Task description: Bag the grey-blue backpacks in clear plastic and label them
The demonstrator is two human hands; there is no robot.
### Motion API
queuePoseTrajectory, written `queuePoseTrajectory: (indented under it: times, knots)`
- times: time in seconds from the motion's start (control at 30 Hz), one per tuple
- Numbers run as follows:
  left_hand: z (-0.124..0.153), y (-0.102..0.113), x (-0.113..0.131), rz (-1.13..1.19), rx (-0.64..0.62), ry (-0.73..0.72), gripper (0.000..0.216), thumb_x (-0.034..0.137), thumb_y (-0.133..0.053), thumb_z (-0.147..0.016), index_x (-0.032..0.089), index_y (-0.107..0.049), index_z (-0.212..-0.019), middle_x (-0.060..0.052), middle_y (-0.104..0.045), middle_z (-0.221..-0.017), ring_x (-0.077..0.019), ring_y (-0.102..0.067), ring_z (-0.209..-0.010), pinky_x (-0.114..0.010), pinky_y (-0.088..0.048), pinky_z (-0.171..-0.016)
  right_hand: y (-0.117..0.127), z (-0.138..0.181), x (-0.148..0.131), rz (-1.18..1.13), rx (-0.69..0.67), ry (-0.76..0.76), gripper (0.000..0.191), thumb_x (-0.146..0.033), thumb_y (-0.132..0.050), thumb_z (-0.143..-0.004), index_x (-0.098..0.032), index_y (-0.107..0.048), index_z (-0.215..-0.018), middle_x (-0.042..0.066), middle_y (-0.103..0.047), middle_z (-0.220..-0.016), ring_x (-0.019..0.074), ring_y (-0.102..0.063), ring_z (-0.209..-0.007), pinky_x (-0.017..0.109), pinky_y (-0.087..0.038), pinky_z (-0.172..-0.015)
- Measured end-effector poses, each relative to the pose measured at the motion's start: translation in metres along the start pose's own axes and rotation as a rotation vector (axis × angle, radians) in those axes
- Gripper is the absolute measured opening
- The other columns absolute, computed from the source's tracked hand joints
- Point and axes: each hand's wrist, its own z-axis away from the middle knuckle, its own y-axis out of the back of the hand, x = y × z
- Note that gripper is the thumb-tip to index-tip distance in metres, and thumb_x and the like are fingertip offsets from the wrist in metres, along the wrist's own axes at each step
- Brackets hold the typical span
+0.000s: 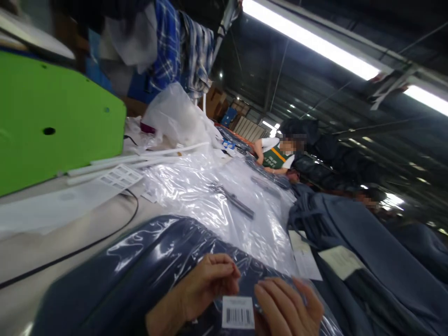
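Item: dark blue garment in clear plastic (pixel 147 256), lower centre of the frame, glossy and lying flat on the pale surface (pixel 21 303).

Item: white barcode label (pixel 238 312), bottom centre, over the bagged garment, between the two hands.

Left hand (pixel 212 284), lower centre: over the garment, just beside the label's upper left; fingers curled towards the thumb, whether gripping anything cannot be told.

Right hand (pixel 289 303), lower right of centre: fingers bent beside the label's right edge; contact or grip cannot be told.

Further contents: clear plastic bags (pixel 196 186), spread across the centre, with one dark grey strip (pixel 241 206) among them; sheet of printed stickers (pixel 121 176), left of centre; black cable (pixel 121 227), curving to the left edge; green panel (pixel 59 116), upper left; plaid cloth (pixel 168 44), hanging, top left of centre; dark blue garments (pixel 357 219), piled at right, with cream paper tag (pixel 339 261); co-worker in green vest (pixel 275 158), right of centre, background.
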Motion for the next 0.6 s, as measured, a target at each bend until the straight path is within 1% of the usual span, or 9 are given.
queuePoseTrajectory:
  times: [0.03,0.07,0.2,0.27,0.4,0.53,0.6]
  knots:
    - [0.001,-0.001,0.001,-0.008,-0.014,0.015,0.031,0.038,-0.079,-0.069,0.010,-0.065,-0.072,-0.004,-0.065,-0.058,-0.0089,-0.058,-0.049,-0.017,-0.045,-0.049,0.010,0.008,0.000,0.032,0.008,-0.028,0.017,-0.024,-0.050,-0.091,-0.021,-0.064,-0.082,-0.001,-0.068,-0.067,0.0137,-0.067,-0.068,0.038,-0.040,-0.097]
    - [0.003,-0.002,0.002,-0.025,-0.031,0.031,0.032,0.038,-0.080,-0.066,0.010,-0.066,-0.070,-0.005,-0.066,-0.057,-0.0096,-0.058,-0.047,-0.016,-0.044,-0.047,0.019,0.015,0.000,0.058,-0.016,-0.033,0.017,-0.023,-0.050,-0.091,-0.020,-0.064,-0.081,-0.001,-0.069,-0.068,0.0135,-0.067,-0.068,0.038,-0.040,-0.098]
    - [0.009,-0.005,0.005,-0.111,-0.100,0.082,0.032,0.038,-0.081,-0.065,0.010,-0.068,-0.070,-0.008,-0.068,-0.058,-0.0130,-0.062,-0.047,-0.016,-0.043,-0.043,0.046,0.030,0.011,0.113,-0.204,0.069,0.014,-0.024,-0.053,-0.090,-0.021,-0.066,-0.088,0.000,-0.072,-0.075,0.0147,-0.069,-0.073,0.036,-0.039,-0.098]
    - [0.011,-0.007,0.005,-0.134,-0.122,0.093,0.032,0.039,-0.081,-0.065,0.010,-0.068,-0.070,-0.008,-0.068,-0.058,-0.0136,-0.063,-0.048,-0.015,-0.043,-0.043,0.052,0.037,0.018,0.126,-0.239,0.091,0.012,-0.025,-0.055,-0.089,-0.023,-0.067,-0.091,0.000,-0.073,-0.078,0.0158,-0.069,-0.075,0.037,-0.040,-0.098]
    - [0.012,-0.009,0.003,-0.170,-0.155,0.129,0.035,0.041,-0.082,-0.063,0.009,-0.069,-0.071,-0.008,-0.068,-0.058,-0.0131,-0.063,-0.048,-0.015,-0.045,-0.043,0.050,0.053,0.021,0.105,-0.249,0.044,0.012,-0.026,-0.058,-0.087,-0.025,-0.067,-0.096,0.000,-0.073,-0.081,0.0178,-0.070,-0.077,0.038,-0.041,-0.097]
    - [0.010,-0.009,0.001,-0.184,-0.161,0.153,0.035,0.041,-0.082,-0.061,0.009,-0.069,-0.070,-0.008,-0.068,-0.058,-0.0135,-0.063,-0.048,-0.015,-0.045,-0.042,0.041,0.065,0.011,0.079,-0.218,-0.115,0.013,-0.026,-0.058,-0.087,-0.025,-0.065,-0.098,0.001,-0.073,-0.081,0.0192,-0.070,-0.078,0.040,-0.040,-0.099]
    - [0.010,-0.009,0.001,-0.184,-0.157,0.159,0.034,0.040,-0.083,-0.060,0.010,-0.068,-0.069,-0.007,-0.067,-0.056,-0.0134,-0.063,-0.047,-0.015,-0.045,-0.041,0.038,0.068,0.006,0.074,-0.207,-0.162,0.012,-0.025,-0.056,-0.088,-0.025,-0.064,-0.097,0.001,-0.073,-0.080,0.0191,-0.070,-0.078,0.041,-0.040,-0.099]
